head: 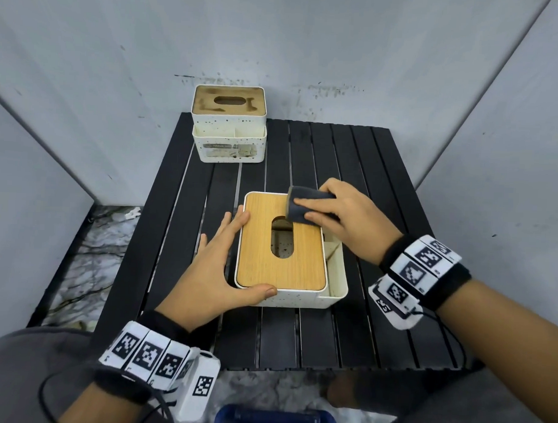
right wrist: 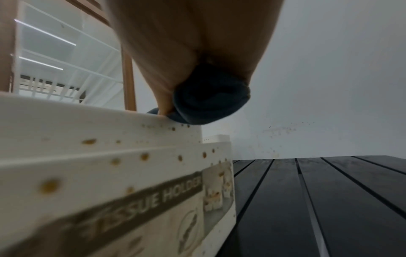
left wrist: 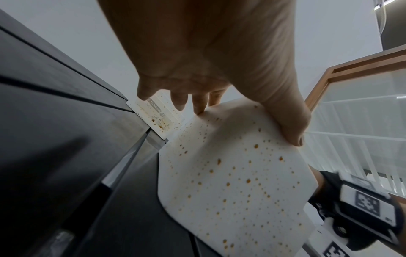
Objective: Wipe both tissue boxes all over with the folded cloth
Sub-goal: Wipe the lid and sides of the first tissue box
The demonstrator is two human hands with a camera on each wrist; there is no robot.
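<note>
The near tissue box (head: 300, 299) is speckled white with a slotted wooden lid (head: 282, 262) and stands mid-table. My left hand (head: 228, 257) braces it, with straight fingers along its left side and the thumb against the front corner. In the left wrist view the left hand (left wrist: 219, 78) spans the speckled wall of the near box (left wrist: 230, 182). My right hand (head: 344, 213) grips the folded dark cloth (head: 298, 202) and presses it on the lid's far right corner. The cloth (right wrist: 211, 100) sits on the box rim (right wrist: 110, 121). The far tissue box (head: 230, 124), its lid stained, stands at the table's back left.
The black slatted table (head: 352, 169) is enclosed by grey walls behind and at both sides. The far box (left wrist: 156, 118) shows beyond my left fingers. A blue object (head: 273, 420) lies below the table's front edge. Marbled floor (head: 89, 261) shows to the left.
</note>
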